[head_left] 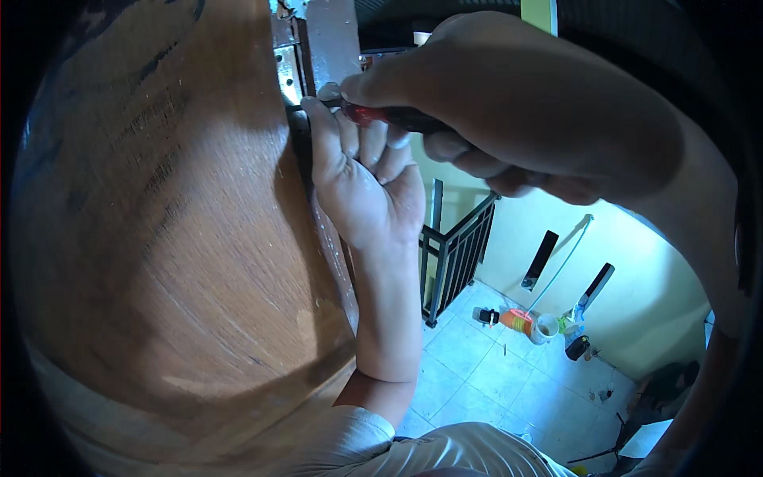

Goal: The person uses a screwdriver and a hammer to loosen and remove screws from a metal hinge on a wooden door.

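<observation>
My right hand reaches across from the right, closed around a screwdriver with a red and black handle. Its front end points left at the edge of a brown wooden door. Just below the handle, my left hand is turned palm up. Its thumb and fingers close together by the screwdriver's front end, against the door's edge; what they pinch is too small to make out. A pale metal plate with holes sits on the door edge just above the fingertips. The screwdriver's tip is hidden.
The wooden door fills the left side. Beyond my left arm stands a black metal railing. On the tiled floor lie an orange dustpan, a whitish bucket and several small items by the wall. A dark object with thin legs is lower right.
</observation>
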A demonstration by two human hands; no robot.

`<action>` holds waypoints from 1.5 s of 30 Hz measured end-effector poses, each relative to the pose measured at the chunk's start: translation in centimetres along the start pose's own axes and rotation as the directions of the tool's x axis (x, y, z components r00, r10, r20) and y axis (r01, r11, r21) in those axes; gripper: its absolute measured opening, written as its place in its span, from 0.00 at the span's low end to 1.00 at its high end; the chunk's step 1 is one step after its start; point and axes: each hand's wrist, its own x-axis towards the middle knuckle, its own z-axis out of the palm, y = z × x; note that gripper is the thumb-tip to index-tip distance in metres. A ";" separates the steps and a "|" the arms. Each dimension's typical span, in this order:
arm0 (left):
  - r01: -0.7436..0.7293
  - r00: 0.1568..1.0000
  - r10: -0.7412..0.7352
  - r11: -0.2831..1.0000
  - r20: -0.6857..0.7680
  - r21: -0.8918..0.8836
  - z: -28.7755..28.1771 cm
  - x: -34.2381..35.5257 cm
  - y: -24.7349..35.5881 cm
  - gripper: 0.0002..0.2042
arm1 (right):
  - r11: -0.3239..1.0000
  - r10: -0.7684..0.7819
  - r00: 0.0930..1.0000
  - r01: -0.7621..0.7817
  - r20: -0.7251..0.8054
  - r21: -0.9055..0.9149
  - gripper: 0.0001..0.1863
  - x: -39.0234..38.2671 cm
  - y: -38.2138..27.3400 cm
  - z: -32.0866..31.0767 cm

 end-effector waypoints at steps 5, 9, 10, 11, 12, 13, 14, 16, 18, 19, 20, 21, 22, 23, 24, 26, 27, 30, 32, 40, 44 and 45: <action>0.004 0.991 -0.003 1.000 -0.133 0.012 -0.9 -1.1 0.1 0.20 | 0.911 -0.001 0.983 -0.074 -0.181 -0.406 0.21 -0.9 -1.7 3.9; -0.038 0.990 0.032 0.998 -0.139 -0.041 -1.2 -1.5 0.3 0.13 | 0.874 -0.352 0.792 0.088 -0.498 -0.478 0.20 0.1 1.3 6.7; -0.041 0.991 0.034 0.998 -0.130 -0.054 -1.4 -1.4 0.4 0.14 | 0.821 -0.378 0.776 0.030 -0.504 -0.570 0.19 -0.2 1.3 6.9; -0.036 0.992 0.029 0.997 -0.119 -0.064 -1.6 -1.3 0.3 0.15 | 0.792 -0.389 0.768 -0.003 -0.509 -0.611 0.19 0.1 1.4 6.4; -0.024 0.992 0.013 0.996 -0.125 -0.091 -1.6 -0.9 0.3 0.15 | 0.759 -0.401 0.758 -0.039 -0.514 -0.650 0.19 0.3 1.4 5.8; 0.003 0.990 -0.019 0.993 -0.141 -0.115 -0.9 -1.2 0.4 0.14 | 0.458 -0.586 0.780 0.094 -0.221 -0.884 0.18 0.7 1.2 4.4; 0.029 0.986 -0.051 0.990 -0.158 -0.137 -0.3 -1.6 0.4 0.14 | 0.289 -0.620 0.781 0.151 -0.065 -0.945 0.18 0.0 1.5 4.2; 0.035 0.954 -0.065 0.994 -0.293 -0.107 -0.6 -2.1 0.2 0.14 | -0.202 -0.618 0.768 0.051 0.167 -0.978 0.14 0.5 1.7 5.3; -0.038 0.953 0.031 0.999 -0.300 -0.019 -0.2 -1.7 0.5 0.14 | -0.439 -0.664 0.643 0.080 0.383 -0.895 0.10 1.3 2.4 5.5; -0.063 0.959 0.061 0.998 -0.277 0.004 -0.2 -1.9 0.4 0.13 | -0.427 -0.682 0.598 0.141 0.420 -0.893 0.10 1.1 2.7 5.1; -0.097 0.958 0.096 0.995 -0.269 0.013 0.4 -2.3 0.2 0.13 | -0.423 -0.701 0.547 0.196 0.457 -0.885 0.10 0.8 2.6 4.6; -0.078 0.955 0.102 0.992 -0.277 0.097 1.0 -2.2 0.2 0.13 | -0.435 -0.713 0.493 0.248 0.499 -0.866 0.11 0.5 2.3 4.6; -0.058 0.952 0.110 0.982 -0.287 0.181 1.7 -2.0 0.1 0.14 | -0.174 -0.819 0.470 0.344 0.329 -0.923 0.12 0.9 2.7 4.0; -0.033 0.947 0.116 0.963 -0.301 0.267 2.2 -1.9 0.3 0.14 | 0.099 -0.873 0.470 0.439 0.134 -0.893 0.13 0.9 2.5 4.1; -0.018 0.943 0.121 0.949 -0.309 0.316 1.6 -1.7 0.4 0.14 | 0.189 -0.836 0.543 0.415 0.076 -0.890 0.10 0.0 2.5 3.7; -0.013 0.988 0.041 0.983 -0.148 0.184 -1.5 -0.9 1.2 0.15 | 0.675 -0.513 0.852 0.322 -0.108 -0.664 0.15 -1.0 1.2 2.9; 0.031 0.998 -0.029 0.999 0.047 -0.033 -1.5 -0.5 1.0 0.16 | 0.923 -0.128 0.987 0.082 -0.099 -0.375 0.22 -1.1 0.9 2.2; 0.028 0.995 -0.026 0.999 -0.101 0.019 -0.7 -1.4 0.7 0.22 | 0.956 -0.080 0.990 0.044 -0.115 -0.289 0.26 -0.3 1.3 2.4; 0.032 0.995 -0.031 0.999 -0.090 0.015 -0.6 -1.4 0.8 0.23 | 0.953 -0.103 0.991 0.074 -0.084 -0.293 0.25 0.4 1.4 2.8; 0.049 0.978 -0.065 0.995 -0.196 -0.090 0.2 -1.0 1.0 0.17 | 0.955 -0.060 0.997 0.045 -0.041 -0.294 0.21 1.7 -0.1 2.2; 0.027 0.972 -0.054 0.992 -0.230 -0.121 -0.4 -1.2 1.1 0.14 | 0.929 -0.061 0.992 0.014 -0.115 -0.369 0.19 1.4 -0.2 2.8; 0.026 0.976 -0.046 0.995 -0.213 -0.098 -0.7 -1.4 1.2 0.15 | 0.925 -0.059 0.989 0.004 -0.133 -0.381 0.19 1.3 -0.2 3.1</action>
